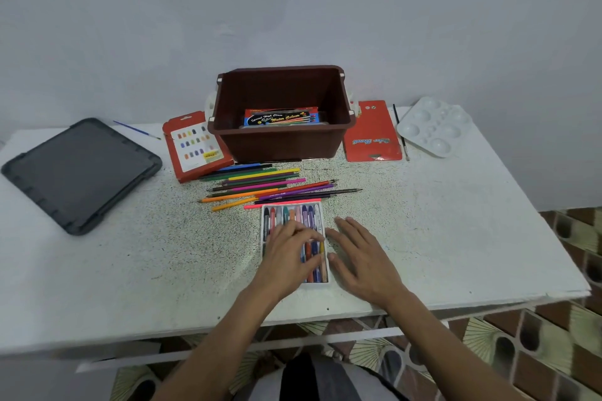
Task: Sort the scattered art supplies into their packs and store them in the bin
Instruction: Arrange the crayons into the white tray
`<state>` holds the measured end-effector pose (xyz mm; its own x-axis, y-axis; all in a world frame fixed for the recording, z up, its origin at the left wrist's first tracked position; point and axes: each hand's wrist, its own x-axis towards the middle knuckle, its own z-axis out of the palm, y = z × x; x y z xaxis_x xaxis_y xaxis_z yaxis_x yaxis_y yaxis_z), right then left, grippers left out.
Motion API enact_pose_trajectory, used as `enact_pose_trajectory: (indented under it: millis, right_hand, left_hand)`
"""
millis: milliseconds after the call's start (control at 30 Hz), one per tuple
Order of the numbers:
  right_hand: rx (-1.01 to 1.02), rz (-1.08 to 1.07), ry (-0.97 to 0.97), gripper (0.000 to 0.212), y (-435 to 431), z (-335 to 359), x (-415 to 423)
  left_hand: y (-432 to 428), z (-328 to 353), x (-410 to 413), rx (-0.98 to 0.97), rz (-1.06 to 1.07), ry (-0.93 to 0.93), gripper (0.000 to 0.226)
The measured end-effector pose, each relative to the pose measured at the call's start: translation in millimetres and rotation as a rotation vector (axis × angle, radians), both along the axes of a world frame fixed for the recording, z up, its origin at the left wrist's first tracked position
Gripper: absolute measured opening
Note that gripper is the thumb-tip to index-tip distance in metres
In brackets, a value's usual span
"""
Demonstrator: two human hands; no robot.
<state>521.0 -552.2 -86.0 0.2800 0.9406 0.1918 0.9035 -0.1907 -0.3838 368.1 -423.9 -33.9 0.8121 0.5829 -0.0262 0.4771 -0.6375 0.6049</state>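
head view, left to right. a dark grey lid [78, 172] lies flat at the left end of the white speckled table [130, 264], with a thin blue paintbrush [136, 130] beyond its far corner. a red crayon box [195, 146] lies just left of the brown bin [280, 145], touching or nearly touching it. the bin stands open at the table's back centre and holds a water colour pack [281, 117] on its floor. in front of the bin, loose coloured pencils [260, 187] lie scattered side by side. nearer the person, a white tray [263, 228] holds two rows of crayons [304, 215]. the left hand [286, 257] lies over the tray's middle, fingers bent down onto the crayons and blurred; whether they grasp one cannot be told. the right hand [361, 257] rests flat on the table just beside the tray's right edge, fingers straight and released. right of the bin lies a red pencil pack [371, 133], then a dark brush [400, 133], then a white paint palette [433, 127] at the table's far right corner.
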Motion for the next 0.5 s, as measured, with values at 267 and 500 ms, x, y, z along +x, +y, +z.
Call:
enact_pose_trajectory:
  millis: [267,500]
  right_hand:
    - [-0.037,-0.013,0.000,0.052,0,2,-1]
    - [-0.041,-0.001,0.002,0.052,0,4,-1]
  left_hand:
    - [2,-5,3,0.105,0.068,0.106,0.059]
    - [7,-14,-8,0.166,0.038,0.072,0.062]
